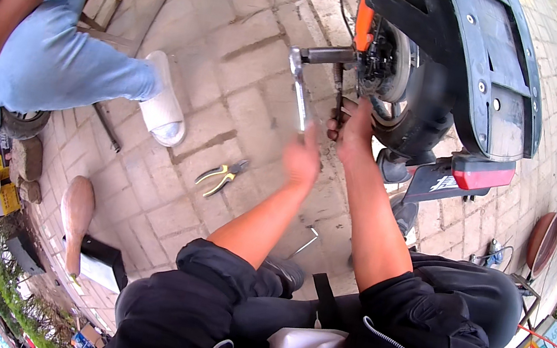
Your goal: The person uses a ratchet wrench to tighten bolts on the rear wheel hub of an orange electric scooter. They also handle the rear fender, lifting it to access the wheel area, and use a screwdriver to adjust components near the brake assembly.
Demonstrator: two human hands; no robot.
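Note:
Near the middle, my left hand (301, 162), somewhat blurred, is closed around the handle of a shiny ratchet wrench (299, 88). A long dark socket (328, 55) runs from the wrench head to the hub of a wheel (394, 68) on an orange-framed two-wheeler. Just below that hub, my right hand (355, 134) has its fingers curled by the wheel's lower side, next to a thin dark rod (340, 88). What those fingers grip, if anything, is hidden.
Pliers with yellow-and-black handles (222, 177) and a small L-shaped tool (307, 241) lie on the paving. At left sits another person in jeans (67, 62) and white slippers. A black rear rack (490, 70) and red tail light (483, 173) stick out at right.

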